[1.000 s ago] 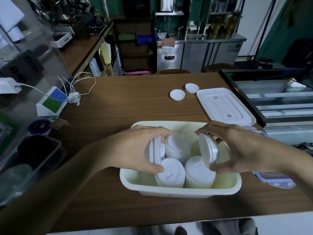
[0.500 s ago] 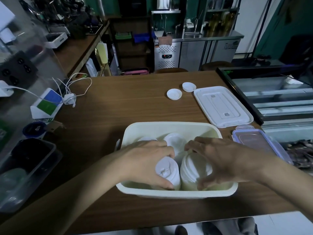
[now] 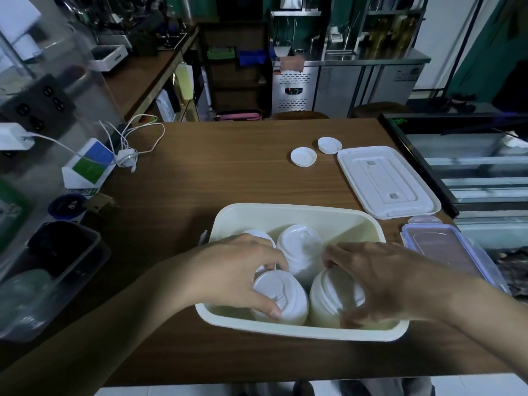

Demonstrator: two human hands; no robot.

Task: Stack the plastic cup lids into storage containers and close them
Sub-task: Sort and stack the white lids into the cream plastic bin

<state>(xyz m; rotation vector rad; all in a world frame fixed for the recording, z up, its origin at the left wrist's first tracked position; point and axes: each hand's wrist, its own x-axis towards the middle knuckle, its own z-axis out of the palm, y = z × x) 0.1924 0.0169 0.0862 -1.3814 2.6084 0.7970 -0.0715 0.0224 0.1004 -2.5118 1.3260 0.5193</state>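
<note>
Seating lid stacks [image 3: 300, 247] in tub [image 3: 300, 214], table [image 3: 228, 172] 6 o'clock. L hand [image 3: 237, 275] curled round front-L stack [image 3: 285, 301]; R hand [image 3: 380, 281] grips front-R stack [image 3: 328, 298]. Next, prob: grab loose lids [image 3: 303, 157] at 1 o'clock, then tub cover [image 3: 385, 181].

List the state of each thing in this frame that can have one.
cream container: open, holding lid stacks
white container lid: off, flat on the table
front-left stack: gripped by left hand
front-right stack: gripped by right hand
back stack: standing, not gripped
two loose lids: lying on the table
clear box: lid on
</note>
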